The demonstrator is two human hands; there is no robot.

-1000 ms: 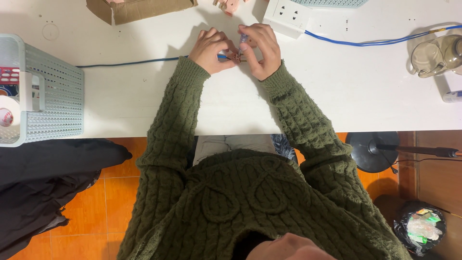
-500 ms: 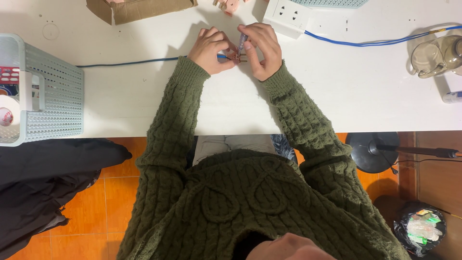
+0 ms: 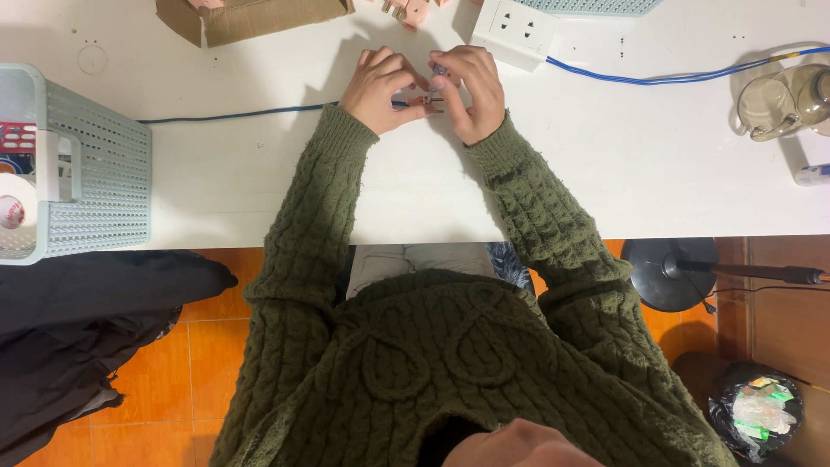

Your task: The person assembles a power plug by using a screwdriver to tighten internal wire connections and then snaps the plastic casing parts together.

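1. Nearest the camera: green cable-knit sleeves run forward from our body over the edge of the white desk point(image 3: 259, 199), forearms resting on it, which seems to steady fine fingerwork.
2. Left hand point(image 3: 380, 86) is closed in a pinch on the end of a dark blue cable point(image 3: 233, 114), which trails off left along the desk toward a pale mesh basket point(image 3: 95, 173).
3. Right hand point(image 3: 471, 91) is curled, fingertips gripping a small part point(image 3: 430, 99) at that cable end; it looks like a plug piece with metal pins, but it is too hidden to say for certain. The part sits between both hands, just above the desk.
4. Beyond the hands: a white power strip point(image 3: 516, 30) with a bright blue cord point(image 3: 657, 76), a cardboard box point(image 3: 259, 17), small pink parts point(image 3: 413, 10).
5. Far right: a glass jug point(image 3: 782, 104).
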